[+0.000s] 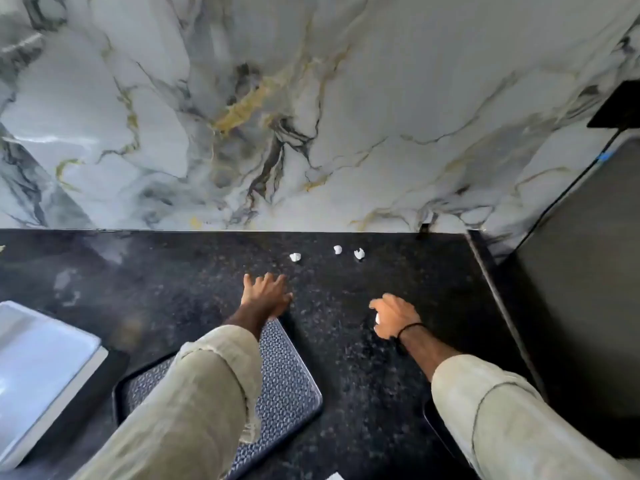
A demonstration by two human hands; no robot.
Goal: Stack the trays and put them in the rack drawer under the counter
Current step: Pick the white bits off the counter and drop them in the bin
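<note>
Head view shows the dark rectangular textured tray (287, 375) lying near and left on the black speckled counter (173, 271), long axis running near-to-far, its far corner under the spread-fingered left hand (266, 294), while the right hand (393, 317) pinches a small white scrap.

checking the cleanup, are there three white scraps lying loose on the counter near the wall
Yes, three white scraps lie apart on the black counter beyond both hands.

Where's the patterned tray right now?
The patterned tray lies on the black counter, low and centre-left in the head view, under the left forearm, its far corner at the left hand.
</note>
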